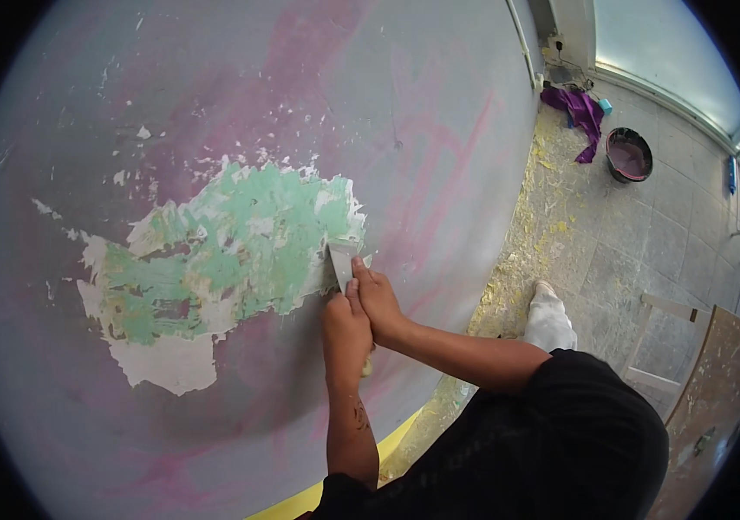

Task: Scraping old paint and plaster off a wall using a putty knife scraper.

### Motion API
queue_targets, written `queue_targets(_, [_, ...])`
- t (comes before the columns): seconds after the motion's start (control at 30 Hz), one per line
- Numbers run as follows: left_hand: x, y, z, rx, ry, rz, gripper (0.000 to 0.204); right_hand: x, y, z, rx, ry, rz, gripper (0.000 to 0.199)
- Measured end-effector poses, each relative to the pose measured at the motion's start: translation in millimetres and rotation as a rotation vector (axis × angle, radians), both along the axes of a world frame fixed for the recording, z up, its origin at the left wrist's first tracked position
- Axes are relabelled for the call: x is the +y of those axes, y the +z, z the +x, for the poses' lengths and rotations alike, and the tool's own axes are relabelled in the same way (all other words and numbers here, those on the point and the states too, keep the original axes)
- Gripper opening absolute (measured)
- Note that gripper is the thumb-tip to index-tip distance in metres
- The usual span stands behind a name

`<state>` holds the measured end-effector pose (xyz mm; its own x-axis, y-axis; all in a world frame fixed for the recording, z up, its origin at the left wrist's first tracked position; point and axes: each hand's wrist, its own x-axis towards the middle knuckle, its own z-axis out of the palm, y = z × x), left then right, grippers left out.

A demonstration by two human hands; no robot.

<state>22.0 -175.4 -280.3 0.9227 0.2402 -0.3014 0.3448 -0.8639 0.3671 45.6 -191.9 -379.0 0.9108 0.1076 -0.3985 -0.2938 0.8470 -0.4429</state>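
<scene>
Both my hands are closed around one scraper [342,263], a flat metal blade with a pale handle whose end shows below my grip. My left hand [346,336] wraps the handle from the lower side. Against it, my right hand [380,303] holds on with its thumb up along the blade. The blade's tip touches the right edge of a bare patch [253,230], pale green and white with ragged borders. Around this patch spreads the grey wall [170,78], smeared with pink and nicked with white spots.
Yellowish flakes [552,204] litter the tiled floor [630,221] along the wall. A black bucket [630,156] with pinkish contents stands there, near a crumpled purple cloth [580,113]. At the lower right is a stained wooden board [699,416]. My white-covered foot [548,319] stands by the flakes.
</scene>
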Motion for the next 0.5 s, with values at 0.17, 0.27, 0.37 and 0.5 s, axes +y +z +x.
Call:
queue_targets(0.17, [10.2,-15.6,14.3,-0.219,-0.248,0.104,0.059,-19.3,2.6,7.8,-0.012,0.038,-0.112,0.056])
queue_targets(0.27, [-5.4,-10.0,5.9,-0.121,-0.212,0.04,0.06,-8.9,-11.6,6.8,-0.017,0.039,-0.005,0.059])
queue_targets(0.37, [3.7,-17.5,6.4,-0.261,-0.213,0.07,0.059,-6.8,-6.7,6.0,-0.063,-0.034,-0.215,0.057])
queue_targets(0.5, [-5.5,-15.5,10.0,-0.171,-0.187,0.024,0.059,-16.6,-13.3,13.3,-0.03,0.042,-0.033,0.055])
